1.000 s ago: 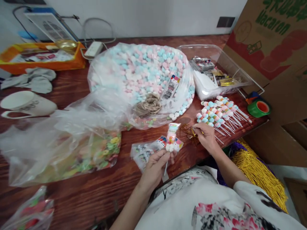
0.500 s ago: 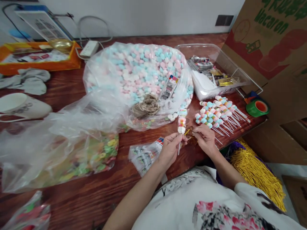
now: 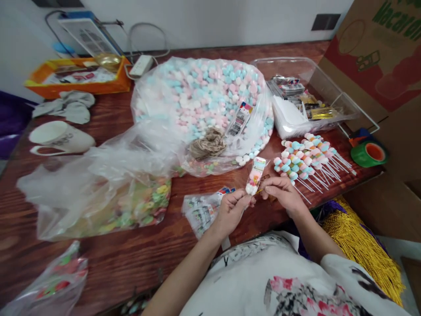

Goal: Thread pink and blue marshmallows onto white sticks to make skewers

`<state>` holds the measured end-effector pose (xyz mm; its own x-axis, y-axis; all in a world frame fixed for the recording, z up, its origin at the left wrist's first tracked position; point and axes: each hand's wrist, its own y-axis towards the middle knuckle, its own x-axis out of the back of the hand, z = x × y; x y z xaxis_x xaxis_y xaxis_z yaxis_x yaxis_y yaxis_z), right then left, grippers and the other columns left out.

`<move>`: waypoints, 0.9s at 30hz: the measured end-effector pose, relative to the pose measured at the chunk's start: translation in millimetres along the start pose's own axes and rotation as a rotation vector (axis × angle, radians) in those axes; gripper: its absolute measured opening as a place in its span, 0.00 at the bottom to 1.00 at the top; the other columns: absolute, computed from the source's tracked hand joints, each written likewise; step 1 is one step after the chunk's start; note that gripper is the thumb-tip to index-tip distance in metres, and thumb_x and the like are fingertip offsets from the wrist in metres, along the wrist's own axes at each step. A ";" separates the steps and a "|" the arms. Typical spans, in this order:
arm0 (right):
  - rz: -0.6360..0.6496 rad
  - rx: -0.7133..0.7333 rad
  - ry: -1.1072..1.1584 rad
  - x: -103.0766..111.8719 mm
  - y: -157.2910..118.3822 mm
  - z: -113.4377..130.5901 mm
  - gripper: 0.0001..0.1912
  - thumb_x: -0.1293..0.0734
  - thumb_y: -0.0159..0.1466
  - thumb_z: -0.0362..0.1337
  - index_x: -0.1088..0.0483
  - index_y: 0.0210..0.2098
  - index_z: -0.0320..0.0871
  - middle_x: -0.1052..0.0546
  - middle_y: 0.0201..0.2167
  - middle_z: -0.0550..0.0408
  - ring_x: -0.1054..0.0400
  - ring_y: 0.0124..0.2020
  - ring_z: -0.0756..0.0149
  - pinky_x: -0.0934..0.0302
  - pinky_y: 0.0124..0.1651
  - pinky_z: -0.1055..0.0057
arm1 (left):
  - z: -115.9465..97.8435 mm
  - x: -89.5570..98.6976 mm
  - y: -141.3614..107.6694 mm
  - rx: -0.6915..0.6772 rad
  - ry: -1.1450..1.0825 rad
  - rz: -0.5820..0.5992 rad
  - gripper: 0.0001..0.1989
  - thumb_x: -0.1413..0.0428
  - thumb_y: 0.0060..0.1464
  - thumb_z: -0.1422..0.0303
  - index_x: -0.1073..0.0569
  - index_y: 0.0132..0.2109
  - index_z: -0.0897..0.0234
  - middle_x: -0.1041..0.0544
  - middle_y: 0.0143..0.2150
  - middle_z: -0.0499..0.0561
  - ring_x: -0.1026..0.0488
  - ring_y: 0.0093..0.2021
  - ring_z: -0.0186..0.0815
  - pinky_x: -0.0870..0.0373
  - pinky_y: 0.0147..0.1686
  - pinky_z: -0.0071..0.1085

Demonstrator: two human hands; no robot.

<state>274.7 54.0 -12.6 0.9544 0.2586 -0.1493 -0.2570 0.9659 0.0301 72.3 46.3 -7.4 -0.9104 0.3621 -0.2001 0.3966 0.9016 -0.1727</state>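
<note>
My left hand [image 3: 234,208] is closed around the lower end of a marshmallow skewer [image 3: 254,180], which sits in a small clear printed bag and points up and away from me. Just right of it, my right hand [image 3: 279,191] pinches a thin gold twist tie [image 3: 259,191] against the bag's neck. More gold ties [image 3: 268,182] lie on the table behind my right fingers. Several unbagged marshmallow skewers [image 3: 304,158] with white sticks are heaped beyond my right hand. Flat printed bags [image 3: 200,210] lie left of my left hand.
A big clear bag of pastel marshmallows [image 3: 200,87] fills the table's middle, with a bag of gummy rings [image 3: 144,206] to its left. Around them stand a mug [image 3: 61,138], an orange tray [image 3: 79,90], a clear plastic bin [image 3: 312,66], green tape [image 3: 366,153] and a carton [image 3: 388,70].
The bagged skewer has tilted to the right in my left hand. My right hand has brought the gold tie to the bag's neck. The view has shifted left.
</note>
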 end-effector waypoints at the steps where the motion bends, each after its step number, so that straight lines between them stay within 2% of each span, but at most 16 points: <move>1: -0.018 -0.014 0.039 -2.0 -2.3 -0.4 0.07 0.31 0.61 0.40 0.23 0.35 0.45 0.25 0.24 0.59 0.32 0.26 0.70 0.37 0.35 0.72 | -0.3 1.4 -1.7 0.000 0.020 -0.014 0.14 0.44 0.56 0.60 0.25 0.30 0.67 0.26 0.30 0.51 0.32 0.32 0.33 0.35 0.37 0.29; 3: -0.021 -0.053 0.077 -6.8 -7.0 0.2 0.05 0.28 0.58 0.38 0.22 0.34 0.44 0.24 0.25 0.59 0.33 0.27 0.72 0.38 0.34 0.74 | -1.0 3.7 -4.3 -0.010 0.068 -0.031 0.15 0.45 0.57 0.59 0.26 0.29 0.67 0.28 0.28 0.50 0.33 0.31 0.32 0.36 0.35 0.28; 6: 0.050 -0.133 0.111 -16.8 -12.5 1.9 0.06 0.28 0.58 0.39 0.22 0.33 0.43 0.22 0.29 0.56 0.30 0.30 0.70 0.38 0.36 0.73 | -1.8 3.6 -7.1 -0.063 0.153 -0.037 0.16 0.47 0.58 0.59 0.28 0.28 0.67 0.30 0.27 0.49 0.35 0.30 0.31 0.38 0.34 0.28; 10: -0.044 -0.179 0.214 -28.1 -17.3 -2.1 0.09 0.29 0.60 0.41 0.22 0.35 0.43 0.21 0.25 0.56 0.31 0.26 0.71 0.41 0.30 0.74 | -1.8 0.3 -10.0 -0.196 0.320 -0.073 0.17 0.50 0.61 0.63 0.33 0.25 0.66 0.37 0.25 0.46 0.41 0.27 0.29 0.42 0.31 0.27; 13: -0.040 -0.209 0.180 -30.5 -20.1 -8.2 0.07 0.29 0.59 0.40 0.23 0.31 0.42 0.23 0.22 0.57 0.33 0.24 0.71 0.42 0.30 0.73 | -0.7 1.8 -12.1 -0.312 0.453 -0.103 0.18 0.50 0.62 0.66 0.37 0.23 0.65 0.40 0.24 0.45 0.42 0.27 0.29 0.44 0.30 0.27; 15: -0.051 -0.189 0.129 -30.8 -22.3 -10.4 0.08 0.30 0.60 0.39 0.25 0.28 0.42 0.25 0.21 0.58 0.35 0.24 0.72 0.42 0.31 0.73 | 0.6 5.0 -13.8 -0.336 0.505 -0.128 0.18 0.50 0.61 0.67 0.38 0.23 0.65 0.39 0.23 0.45 0.41 0.27 0.29 0.43 0.30 0.27; 17: -0.126 -0.130 0.060 -32.0 -25.4 -9.2 0.08 0.31 0.61 0.38 0.27 0.27 0.42 0.27 0.21 0.60 0.36 0.25 0.72 0.42 0.32 0.73 | 3.3 8.8 -15.9 -0.283 0.500 -0.155 0.18 0.50 0.61 0.65 0.36 0.23 0.65 0.37 0.23 0.46 0.39 0.26 0.29 0.42 0.29 0.27; 19: -0.214 -0.047 -0.032 -35.5 -28.7 -4.2 0.06 0.32 0.62 0.36 0.27 0.29 0.43 0.28 0.23 0.60 0.36 0.26 0.72 0.41 0.33 0.73 | 7.7 11.8 -18.4 -0.170 0.426 -0.166 0.17 0.51 0.62 0.63 0.34 0.25 0.65 0.33 0.24 0.47 0.36 0.25 0.29 0.40 0.27 0.26; 21: -0.242 0.062 -0.145 -41.9 -30.5 2.7 0.04 0.34 0.63 0.35 0.27 0.33 0.45 0.28 0.27 0.59 0.34 0.29 0.71 0.39 0.34 0.73 | 12.8 13.2 -20.8 -0.066 0.351 -0.155 0.17 0.52 0.62 0.61 0.32 0.28 0.65 0.32 0.23 0.46 0.37 0.22 0.28 0.41 0.25 0.25; 23: -0.183 0.193 -0.301 -50.6 -28.9 8.2 0.05 0.35 0.64 0.32 0.26 0.37 0.46 0.27 0.30 0.57 0.33 0.32 0.69 0.37 0.36 0.71 | 16.8 12.8 -22.7 -0.035 0.329 -0.139 0.17 0.52 0.62 0.61 0.33 0.28 0.65 0.35 0.20 0.43 0.39 0.21 0.27 0.43 0.24 0.24; 25: -0.093 0.326 -0.522 -59.3 -24.3 8.7 0.09 0.36 0.64 0.29 0.26 0.40 0.46 0.26 0.31 0.55 0.33 0.33 0.67 0.37 0.38 0.68 | 18.0 11.8 -24.1 -0.070 0.333 -0.126 0.17 0.53 0.62 0.62 0.34 0.27 0.65 0.38 0.20 0.43 0.42 0.23 0.27 0.44 0.25 0.24; 27: -0.057 0.443 -0.757 -66.0 -18.9 3.5 0.13 0.37 0.63 0.27 0.25 0.43 0.46 0.26 0.31 0.53 0.33 0.34 0.65 0.37 0.39 0.66 | 16.7 11.7 -25.3 -0.100 0.313 -0.131 0.15 0.53 0.61 0.63 0.34 0.28 0.65 0.39 0.22 0.43 0.43 0.25 0.28 0.44 0.27 0.24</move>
<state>217.1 18.7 0.1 0.8489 -0.0053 0.5285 -0.2728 0.8520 0.4467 53.6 23.7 -21.4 -0.9510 0.2828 0.1253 0.2745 0.9583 -0.0793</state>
